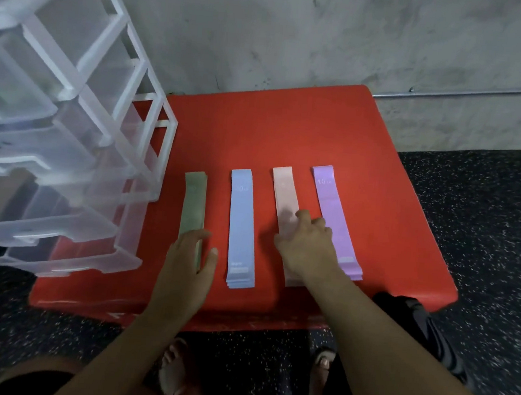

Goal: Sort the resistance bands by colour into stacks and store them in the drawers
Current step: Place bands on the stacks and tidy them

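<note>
Bench (290, 130) stands on floor (486, 232), with wall (299, 27) behind it. Drawer unit (71, 117) sits on bench's left side. To its right are four band stacks, side by side and apart, each running near to far: leftmost stack (193, 204), second stack (242, 221), third stack (284, 193), rightmost stack (331, 203). Left hand (184, 266) rests on near end of leftmost stack; right hand (308, 248) on third stack.
</note>
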